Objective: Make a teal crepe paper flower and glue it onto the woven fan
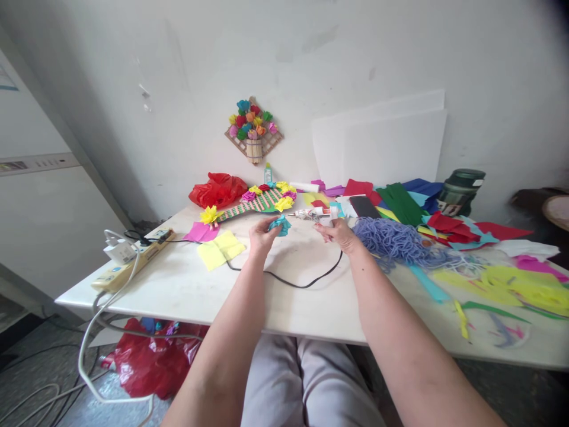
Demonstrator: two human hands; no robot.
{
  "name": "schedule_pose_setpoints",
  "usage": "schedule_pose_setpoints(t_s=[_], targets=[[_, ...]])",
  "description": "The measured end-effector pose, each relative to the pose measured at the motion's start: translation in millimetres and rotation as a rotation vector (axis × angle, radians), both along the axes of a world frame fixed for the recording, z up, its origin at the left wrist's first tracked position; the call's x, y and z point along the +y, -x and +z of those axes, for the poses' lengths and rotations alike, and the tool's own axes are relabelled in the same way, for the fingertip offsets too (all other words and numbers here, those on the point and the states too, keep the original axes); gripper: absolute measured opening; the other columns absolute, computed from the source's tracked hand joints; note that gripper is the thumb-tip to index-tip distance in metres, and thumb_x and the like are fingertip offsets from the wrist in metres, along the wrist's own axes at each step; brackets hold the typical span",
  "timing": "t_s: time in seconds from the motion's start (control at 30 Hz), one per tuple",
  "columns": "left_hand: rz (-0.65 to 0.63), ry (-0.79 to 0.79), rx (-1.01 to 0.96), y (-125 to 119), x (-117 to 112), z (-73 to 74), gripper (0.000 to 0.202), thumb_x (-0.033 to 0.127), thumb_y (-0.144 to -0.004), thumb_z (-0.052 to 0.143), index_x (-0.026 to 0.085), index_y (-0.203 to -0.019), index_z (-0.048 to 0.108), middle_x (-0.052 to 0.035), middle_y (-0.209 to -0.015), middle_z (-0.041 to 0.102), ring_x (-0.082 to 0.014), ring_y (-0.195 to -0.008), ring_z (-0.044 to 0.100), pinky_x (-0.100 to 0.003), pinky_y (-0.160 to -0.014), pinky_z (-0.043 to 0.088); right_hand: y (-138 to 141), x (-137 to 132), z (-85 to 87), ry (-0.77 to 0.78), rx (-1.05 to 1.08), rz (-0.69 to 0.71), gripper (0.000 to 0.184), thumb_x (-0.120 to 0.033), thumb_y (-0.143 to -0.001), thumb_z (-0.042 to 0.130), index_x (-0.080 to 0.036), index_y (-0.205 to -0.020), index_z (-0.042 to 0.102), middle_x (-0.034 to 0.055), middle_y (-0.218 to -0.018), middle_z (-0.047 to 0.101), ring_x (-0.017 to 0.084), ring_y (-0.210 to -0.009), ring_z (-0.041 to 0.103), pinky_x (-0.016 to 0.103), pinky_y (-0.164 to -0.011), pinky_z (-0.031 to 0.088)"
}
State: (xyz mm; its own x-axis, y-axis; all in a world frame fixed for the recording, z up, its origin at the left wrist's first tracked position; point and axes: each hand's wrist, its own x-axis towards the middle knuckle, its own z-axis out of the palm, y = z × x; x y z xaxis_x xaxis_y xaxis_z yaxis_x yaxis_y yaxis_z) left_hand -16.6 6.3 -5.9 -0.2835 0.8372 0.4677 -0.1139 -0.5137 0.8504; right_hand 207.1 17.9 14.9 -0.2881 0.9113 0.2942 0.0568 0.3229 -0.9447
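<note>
Between the fingertips of my left hand (263, 235) is a turquoise crepe-paper flower (280, 225). My right hand (338, 233) is closed around a hot glue gun (316, 212), whose nozzle points left, just above and beside the flower. The black cord (306, 286) of the glue gun loops across the table below both hands. Just behind the flower lies a green woven panel (258, 204) with pale strips, trimmed with several yellow (284, 204), pink and red paper flowers.
A power strip (146, 252) with plugs sits at the left table edge. Yellow (221, 249) and pink (201, 232) paper squares lie nearby. To the right are blue-purple yarn (391, 240), a black phone (363, 207), crepe-paper sheets (402, 203) and a dark green jar (460, 191). A red bag (217, 190) stands behind.
</note>
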Motion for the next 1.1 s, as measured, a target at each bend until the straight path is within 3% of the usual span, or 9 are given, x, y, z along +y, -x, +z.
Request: schedule_pose_setpoints(t_s=[0.1, 0.27, 0.4, 0.5, 0.57, 0.77, 0.87, 0.93, 1.1], targets=[[-0.026, 0.009, -0.122, 0.1, -1.8, 2.8, 0.046, 0.034, -0.049, 0.085, 0.014, -0.088, 0.072, -0.0066, -0.081, 0.073, -0.0203, -0.073, 0.068, -0.034, -0.069, 0.057, 0.6, -0.7, 1.1, 0.001, 0.068, -0.036, 0.040, -0.051, -0.062, 0.073, -0.019, -0.054, 0.050, -0.0056, -0.040, 0.041, 0.008, -0.040, 0.036, 0.027, -0.046, 0.035], [-0.001, 0.034, -0.327, 7.6, 1.6, 2.4, 0.053, 0.034, -0.046, 0.087, 0.016, -0.092, 0.070, -0.0057, -0.082, 0.073, -0.0207, -0.077, 0.069, -0.035, -0.073, 0.056, 0.1, 12.1, -8.7, -0.059, 0.039, -0.232, 0.038, -0.055, -0.067, 0.066, -0.019, -0.062, 0.054, -0.0038, -0.046, 0.046, 0.011, -0.043, 0.041, 0.027, -0.047, 0.036], [-0.036, 0.046, -0.401, 12.3, 5.3, 0.3, 0.054, 0.032, -0.045, 0.087, 0.017, -0.093, 0.068, -0.0066, -0.086, 0.073, -0.0201, -0.079, 0.069, -0.034, -0.075, 0.056, 8.9, 18.0, -17.6, -0.179, -0.409, -0.303, 0.036, -0.038, -0.078, 0.058, -0.019, -0.108, 0.064, 0.0037, -0.085, 0.069, 0.019, -0.075, 0.061, 0.027, -0.066, 0.046], [-0.066, 0.056, -0.426, 12.9, 6.7, -0.8, 0.050, 0.031, -0.048, 0.086, 0.018, -0.093, 0.068, -0.0071, -0.090, 0.073, -0.0213, -0.085, 0.069, -0.034, -0.077, 0.056, 23.7, 11.4, -20.7, -0.238, -0.849, -0.341, 0.050, -0.027, -0.084, 0.054, -0.023, -0.133, 0.053, 0.0091, -0.120, 0.064, 0.024, -0.103, 0.060, 0.030, -0.081, 0.045], [-0.081, 0.054, -0.427, 12.2, 7.2, -1.5, 0.048, 0.030, -0.050, 0.084, 0.018, -0.093, 0.067, -0.0070, -0.091, 0.072, -0.0216, -0.087, 0.069, -0.034, -0.077, 0.056, 33.1, 4.9, -22.2, -0.276, -1.048, -0.339, 0.050, -0.028, -0.088, 0.049, -0.024, -0.138, 0.049, 0.0113, -0.122, 0.061, 0.025, -0.103, 0.060, 0.030, -0.081, 0.045], [-0.119, 0.086, -0.425, 7.6, 6.1, -0.9, 0.049, 0.029, -0.047, 0.085, 0.018, -0.090, 0.065, -0.0056, -0.086, 0.072, -0.0186, -0.076, 0.069, -0.032, -0.071, 0.056, 44.1, -7.4, -23.1, -0.433, -1.226, -0.328, 0.049, -0.023, -0.090, 0.046, -0.023, -0.139, 0.049, 0.0126, -0.118, 0.061, 0.026, -0.113, 0.053, 0.031, -0.089, 0.042], [-0.130, 0.093, -0.407, 5.5, 4.6, 1.2, 0.050, 0.030, -0.045, 0.086, 0.018, -0.089, 0.065, -0.0055, -0.086, 0.072, -0.0182, -0.075, 0.068, -0.032, -0.071, 0.056, 40.3, -8.6, -16.4, -0.428, -1.213, -0.309, 0.045, -0.031, -0.089, 0.049, -0.024, -0.132, 0.056, 0.0115, -0.120, 0.061, 0.026, -0.116, 0.051, 0.033, -0.094, 0.040], [-0.148, 0.101, -0.414, 4.4, 4.0, 2.0, 0.051, 0.029, -0.043, 0.087, 0.018, -0.089, 0.065, -0.0044, -0.083, 0.071, -0.0174, -0.073, 0.068, -0.032, -0.071, 0.056, 32.7, -7.3, -10.0, -0.434, -1.161, -0.388, 0.039, -0.037, -0.090, 0.047, -0.026, -0.124, 0.063, 0.0097, -0.119, 0.063, 0.026, -0.114, 0.054, 0.034, -0.094, 0.040], [-0.148, 0.117, -0.370, 3.2, 4.1, -0.2, 0.052, 0.031, -0.045, 0.086, 0.018, -0.090, 0.065, -0.0036, -0.081, 0.070, -0.0168, -0.071, 0.067, -0.033, -0.071, 0.055, 1.7, 2.5, -0.8, -0.225, -1.149, -0.675, 0.034, -0.021, -0.085, 0.047, -0.018, -0.109, 0.070, 0.0131, -0.116, 0.067, 0.027, -0.110, 0.060, 0.036, -0.089, 0.044]])
